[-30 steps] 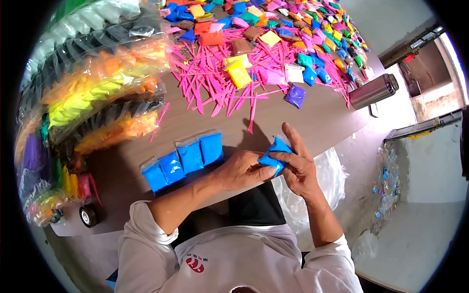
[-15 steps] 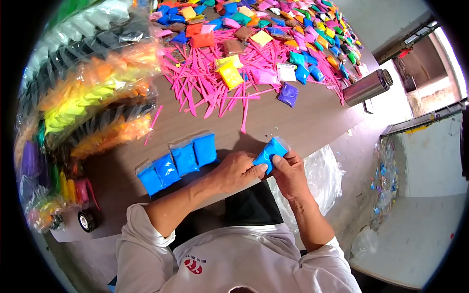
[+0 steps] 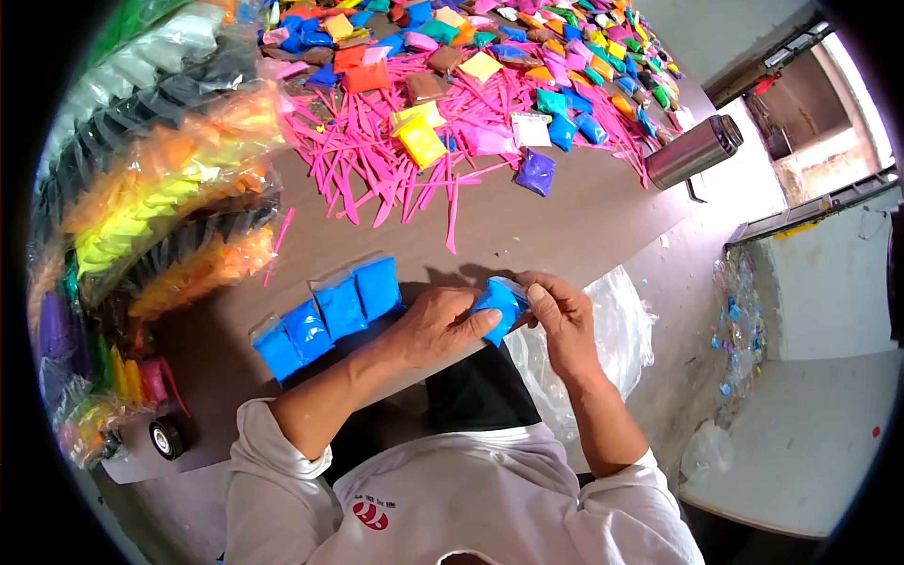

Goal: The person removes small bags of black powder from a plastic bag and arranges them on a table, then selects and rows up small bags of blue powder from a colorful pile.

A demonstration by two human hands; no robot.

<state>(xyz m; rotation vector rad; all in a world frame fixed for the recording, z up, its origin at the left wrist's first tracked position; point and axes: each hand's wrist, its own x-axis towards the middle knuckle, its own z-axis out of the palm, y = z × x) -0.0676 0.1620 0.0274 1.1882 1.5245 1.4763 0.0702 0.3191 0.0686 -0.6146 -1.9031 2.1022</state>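
My left hand (image 3: 443,325) is closed on a small blue packet (image 3: 497,307) at the table's front edge, its thumb lying across the blue filling. On the other side, my right hand (image 3: 567,318) pinches the packet's clear plastic end between thumb and fingers. Beyond my left forearm lies an overlapping row of several similar blue packets (image 3: 335,307), each with a clear strip along the top.
Pink plastic sticks (image 3: 358,155) and many coloured packets cover the far table. Bagged coloured packets (image 3: 160,188) are stacked left, near a tape roll (image 3: 166,439). A metal flask (image 3: 695,153) lies at the right edge; a clear plastic bag (image 3: 617,330) is below it.
My right thumb has moved off the packet's blue body to its clear end. The packet is turned more upright. The whole view has shifted slightly.
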